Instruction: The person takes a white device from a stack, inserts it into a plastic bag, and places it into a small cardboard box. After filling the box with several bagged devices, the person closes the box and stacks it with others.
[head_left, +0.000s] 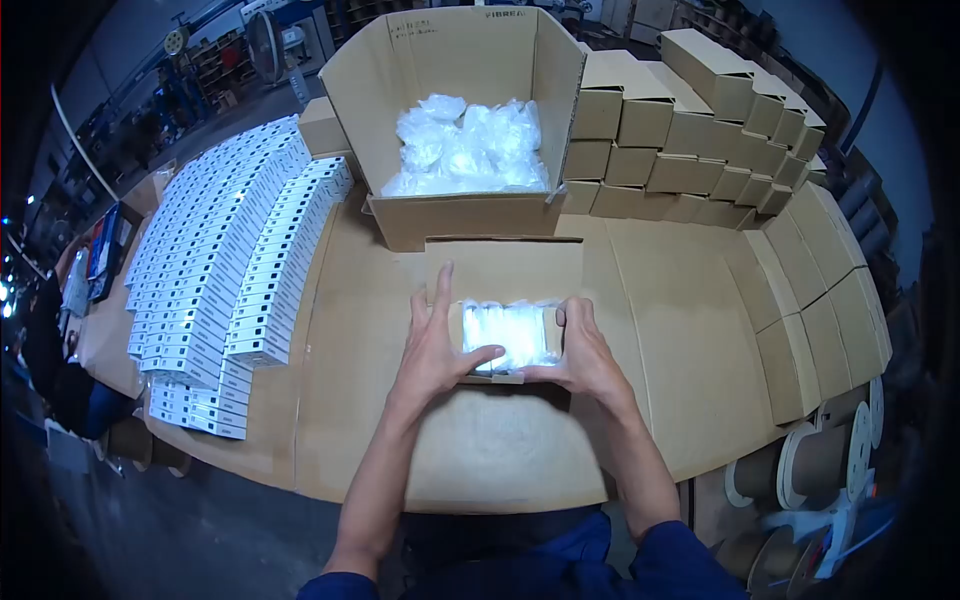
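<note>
In the head view a small cardboard box (503, 263) stands in front of me with its lid raised at the back. Clear plastic-wrapped contents (510, 336) fill it, shining under the light. My left hand (436, 345) lies at the box's left side, fingers apart, with the thumb reaching over the wrapped contents. On the right side, my right hand (586, 353) grips the box wall between thumb and fingers. Just behind stands a large open carton (465, 217) holding clear plastic bags (470, 145).
Rows of stacked white boxes (215, 270) cover the table's left side. Brown boxes (690, 140) are piled at the back right, and more brown boxes (815, 295) line the right edge. Spools (825, 460) sit below the table (380, 420) at the right.
</note>
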